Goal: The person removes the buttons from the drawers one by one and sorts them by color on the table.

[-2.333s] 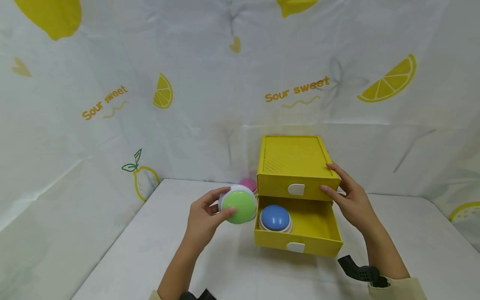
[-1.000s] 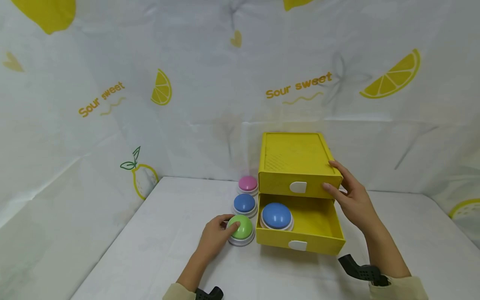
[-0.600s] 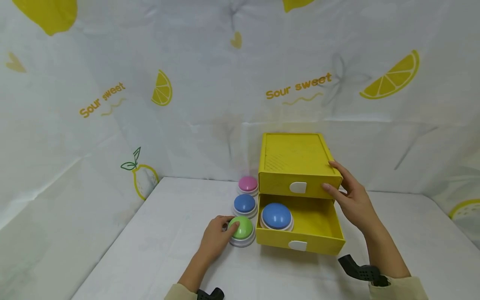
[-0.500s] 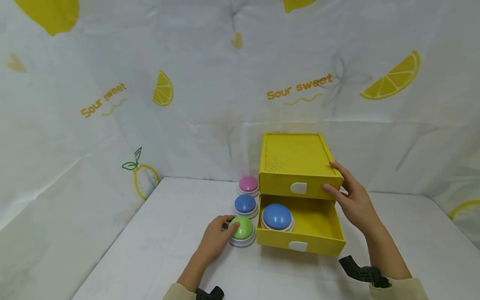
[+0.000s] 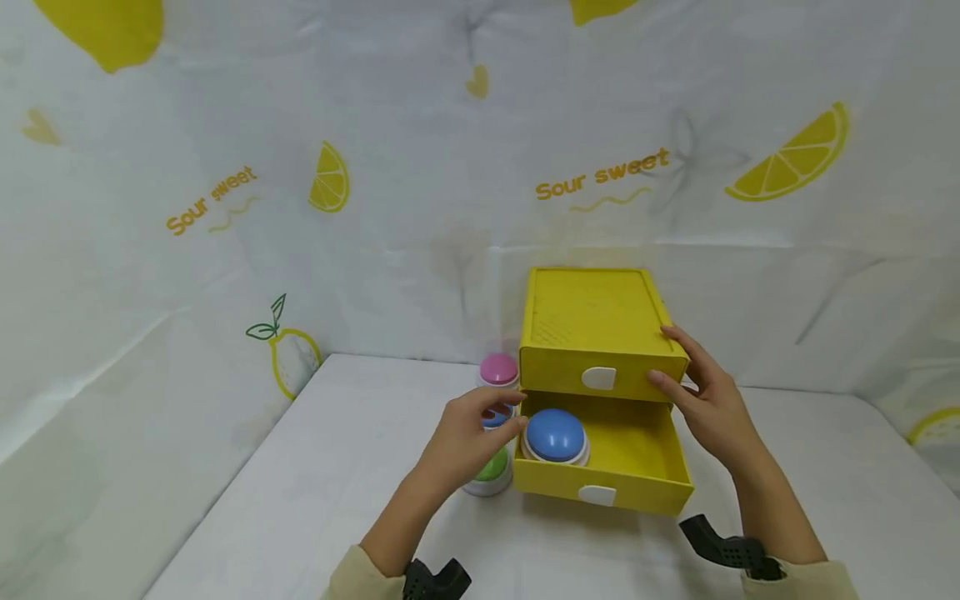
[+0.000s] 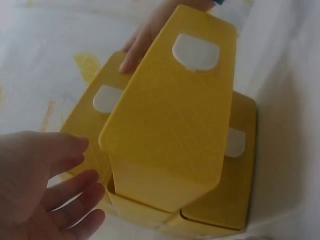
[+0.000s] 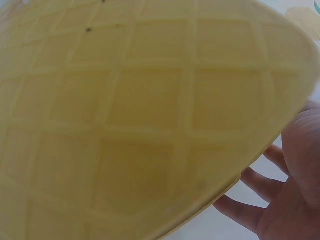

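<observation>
My left hand (image 5: 465, 437), fingers loosely spread and holding nothing, hovers at the left side of a pulled-out yellow drawer (image 5: 645, 493). Its fingertips are close to a blue dome push button (image 5: 555, 433) with a white base, which sits in that drawer's left part. My right hand (image 5: 708, 404) grips the upper right corner of the yellow drawer chest (image 5: 592, 308), thumb on the front and fingers at the side. Behind my left hand a green push button (image 5: 492, 468) and a second blue push button (image 5: 497, 417) are partly hidden.
A pink push button (image 5: 498, 368) stands at the back of that row, left of the chest, on the white table (image 5: 375, 408). In the left wrist view another white-handled drawer (image 6: 235, 142) lies below the pulled-out one. A lemon-print cloth (image 5: 420, 208) hangs behind.
My left hand set the green push button on the table beside the chest, let go, and has risen rightward to the open drawer. My right hand keeps its grip on the chest.
</observation>
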Tool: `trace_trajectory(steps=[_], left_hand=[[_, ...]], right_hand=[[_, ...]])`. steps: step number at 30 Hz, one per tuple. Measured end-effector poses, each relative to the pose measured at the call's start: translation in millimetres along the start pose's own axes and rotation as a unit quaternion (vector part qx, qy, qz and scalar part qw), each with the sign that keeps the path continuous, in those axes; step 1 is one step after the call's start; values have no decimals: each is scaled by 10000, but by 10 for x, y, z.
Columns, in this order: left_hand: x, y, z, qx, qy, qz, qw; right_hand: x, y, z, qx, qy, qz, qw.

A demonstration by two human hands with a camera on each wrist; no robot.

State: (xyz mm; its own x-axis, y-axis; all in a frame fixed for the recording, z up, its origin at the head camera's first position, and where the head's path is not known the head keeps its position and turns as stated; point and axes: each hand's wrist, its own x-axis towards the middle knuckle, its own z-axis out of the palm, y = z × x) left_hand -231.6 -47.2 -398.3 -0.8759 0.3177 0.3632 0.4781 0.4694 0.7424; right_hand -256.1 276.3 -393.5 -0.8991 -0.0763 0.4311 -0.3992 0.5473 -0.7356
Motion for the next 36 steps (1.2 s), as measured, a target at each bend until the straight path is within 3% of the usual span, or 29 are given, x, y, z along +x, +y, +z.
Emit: trace_trajectory(steps=[5,12,17,21,23,30,36], left_hand=[[140,195,86,546,-713,19,9960],[248,335,222,1939,-1475,-115,9698],[277,379,290,2415,-1728,-207,9547],[293,403,326,2737,-1720,-196,9461],[293,405,332,2751,-1653,-195,9469],[276,405,312,2199,-1515,-344,9631],[253,402,309,2077,-1517,-319,9658]], right_hand=[[7,-18,4,-42,-7,13,10000],[13,-16,14,37,-22,-11,10000],[7,-17,8,80,-52,42,9999],[-2,-8,-8,91,-43,67,9999],[-1,-7,-4,82,-36,55,9999],[9,-13,-1,80,-39,55,9999],[4,-2,-10,113,-31,46,9999]])
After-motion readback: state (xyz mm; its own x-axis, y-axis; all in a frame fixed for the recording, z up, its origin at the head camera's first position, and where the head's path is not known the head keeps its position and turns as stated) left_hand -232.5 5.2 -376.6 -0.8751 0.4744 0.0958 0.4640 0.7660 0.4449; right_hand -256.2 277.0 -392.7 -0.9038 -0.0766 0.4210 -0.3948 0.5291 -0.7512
